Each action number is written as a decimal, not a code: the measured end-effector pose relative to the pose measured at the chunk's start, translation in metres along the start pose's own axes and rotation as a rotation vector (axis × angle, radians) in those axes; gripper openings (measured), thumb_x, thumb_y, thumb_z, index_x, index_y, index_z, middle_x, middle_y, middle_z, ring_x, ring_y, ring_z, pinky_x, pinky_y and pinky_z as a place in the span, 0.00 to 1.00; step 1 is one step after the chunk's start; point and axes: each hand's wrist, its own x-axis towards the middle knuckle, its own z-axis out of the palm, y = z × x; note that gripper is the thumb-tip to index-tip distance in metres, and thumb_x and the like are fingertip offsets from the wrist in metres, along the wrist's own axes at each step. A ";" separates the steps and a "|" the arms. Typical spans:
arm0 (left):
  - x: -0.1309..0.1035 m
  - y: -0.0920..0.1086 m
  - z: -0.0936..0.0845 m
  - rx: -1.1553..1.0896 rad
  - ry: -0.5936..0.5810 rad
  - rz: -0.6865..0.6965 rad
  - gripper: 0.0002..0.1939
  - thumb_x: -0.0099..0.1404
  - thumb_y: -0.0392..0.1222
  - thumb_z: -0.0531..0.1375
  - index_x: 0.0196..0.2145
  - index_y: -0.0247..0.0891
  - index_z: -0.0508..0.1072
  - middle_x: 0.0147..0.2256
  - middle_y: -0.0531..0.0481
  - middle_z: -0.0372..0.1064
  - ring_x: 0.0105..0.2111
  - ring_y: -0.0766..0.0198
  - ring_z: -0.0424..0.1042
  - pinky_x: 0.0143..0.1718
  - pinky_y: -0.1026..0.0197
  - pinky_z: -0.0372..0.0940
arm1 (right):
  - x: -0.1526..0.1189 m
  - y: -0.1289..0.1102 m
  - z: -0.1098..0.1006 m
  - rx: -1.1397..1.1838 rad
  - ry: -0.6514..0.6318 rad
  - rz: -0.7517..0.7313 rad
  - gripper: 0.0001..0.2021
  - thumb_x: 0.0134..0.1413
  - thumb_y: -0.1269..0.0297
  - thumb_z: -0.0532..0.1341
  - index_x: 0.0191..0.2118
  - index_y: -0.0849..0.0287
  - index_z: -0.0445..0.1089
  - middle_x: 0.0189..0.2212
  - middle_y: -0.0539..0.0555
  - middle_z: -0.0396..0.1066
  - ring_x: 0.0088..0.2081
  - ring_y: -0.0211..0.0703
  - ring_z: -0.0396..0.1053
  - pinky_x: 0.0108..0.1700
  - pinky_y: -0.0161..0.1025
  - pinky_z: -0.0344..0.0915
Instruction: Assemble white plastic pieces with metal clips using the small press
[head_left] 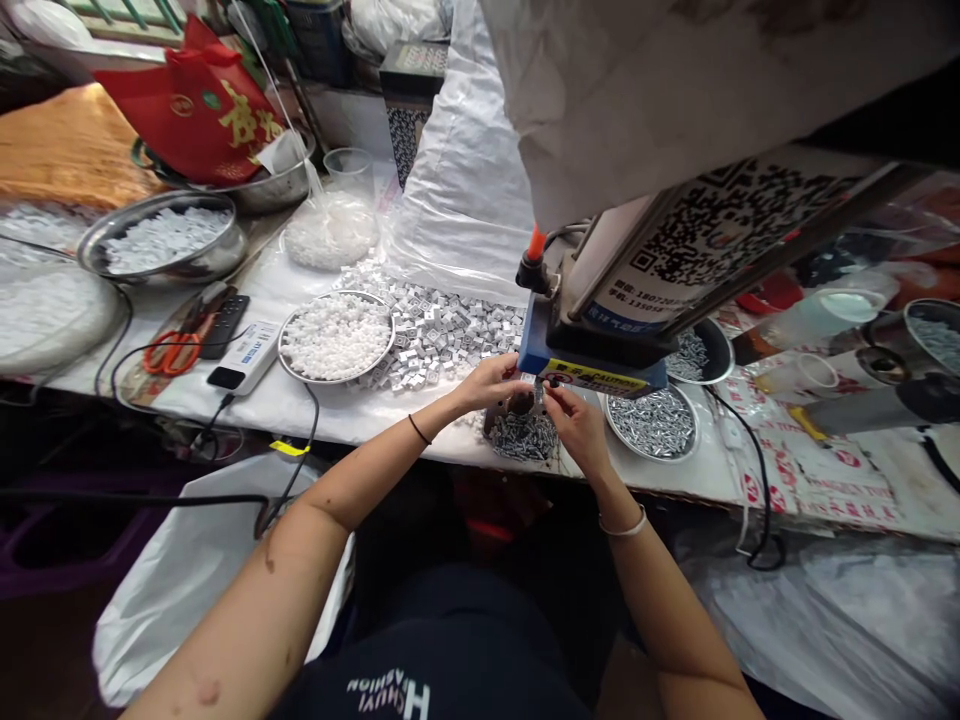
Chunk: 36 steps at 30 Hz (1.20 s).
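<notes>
My left hand (491,384) is at the front of a blue press head (585,360) with a yellow caution label. Its fingers are pinched together, and what they hold is too small to make out. Close beside it, my right hand (576,425) also has thumb and fingertips closed at the spot under the press. Just below both hands lies a pile of small metal pins (523,437). Left of my left hand, many small white-and-grey square pieces (439,335) are heaped on the white-covered table (405,425).
A plate of white plastic bits (336,336) stands left, near a white power bank (246,358), a black remote (225,326) and orange-handled scissors (172,350). A bowl of metal pins (652,422) sits right of the press. Cables (763,500) hang over the table edge.
</notes>
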 end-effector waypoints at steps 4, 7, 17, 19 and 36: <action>0.012 -0.025 0.011 -0.264 0.076 -0.084 0.17 0.46 0.44 0.68 0.32 0.33 0.70 0.30 0.51 0.70 0.31 0.67 0.68 0.35 0.65 0.61 | 0.016 0.004 0.008 0.160 -0.099 0.138 0.14 0.50 0.55 0.61 0.37 0.58 0.76 0.33 0.54 0.77 0.36 0.50 0.74 0.40 0.45 0.71; 0.015 -0.038 0.015 -0.355 0.115 -0.121 0.17 0.47 0.43 0.68 0.31 0.33 0.69 0.29 0.53 0.69 0.29 0.70 0.67 0.35 0.66 0.60 | 0.027 0.010 0.008 0.267 -0.063 0.201 0.15 0.46 0.54 0.64 0.37 0.59 0.76 0.32 0.54 0.77 0.38 0.51 0.74 0.41 0.46 0.70; -0.014 -0.026 0.003 -0.120 -0.040 -0.021 0.15 0.53 0.46 0.65 0.37 0.36 0.73 0.34 0.49 0.71 0.33 0.68 0.67 0.36 0.67 0.59 | -0.004 -0.011 0.008 0.075 0.034 -0.021 0.09 0.49 0.59 0.62 0.35 0.57 0.74 0.33 0.54 0.77 0.35 0.46 0.73 0.41 0.44 0.70; -0.013 -0.020 0.005 -0.019 -0.071 0.020 0.12 0.52 0.44 0.66 0.34 0.36 0.75 0.34 0.49 0.71 0.34 0.66 0.67 0.38 0.66 0.59 | -0.012 -0.011 0.012 -0.040 0.065 -0.152 0.08 0.51 0.61 0.61 0.36 0.55 0.73 0.35 0.54 0.76 0.38 0.46 0.73 0.44 0.45 0.69; -0.096 -0.025 0.022 0.853 0.076 0.218 0.08 0.61 0.44 0.59 0.32 0.39 0.76 0.30 0.48 0.65 0.33 0.62 0.64 0.36 0.61 0.59 | -0.049 0.119 -0.097 -0.707 0.280 0.065 0.11 0.52 0.60 0.58 0.31 0.61 0.75 0.38 0.61 0.73 0.43 0.54 0.62 0.46 0.50 0.60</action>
